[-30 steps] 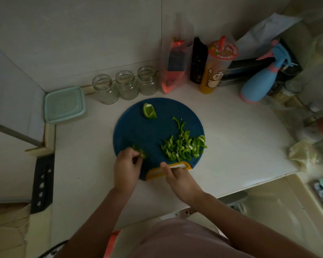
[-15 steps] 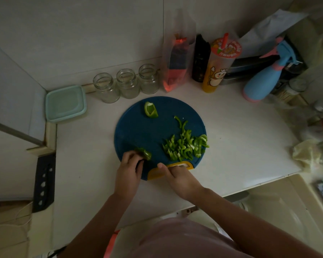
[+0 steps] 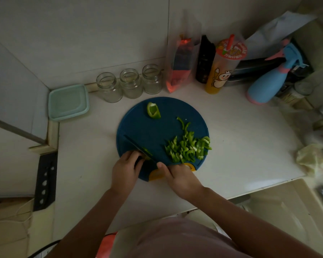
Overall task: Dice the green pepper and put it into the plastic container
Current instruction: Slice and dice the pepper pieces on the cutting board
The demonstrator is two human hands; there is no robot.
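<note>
Knife (image 3: 136, 146), dark-bladed, sits in the right hand (image 3: 179, 178), angled across the round blue cutting board (image 3: 138, 127); left hand (image 3: 126, 169) pins a green pepper strip (image 3: 146, 151) for slicing.

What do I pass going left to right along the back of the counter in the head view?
Teal plastic container → three glass jars → red-and-clear bag → black bottle → orange cartoon cup → blue spray bottle.

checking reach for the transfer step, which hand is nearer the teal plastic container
Left. The left hand sits at the cutting board's near-left edge, below and right of the plastic container. The right hand is farther right.
</note>
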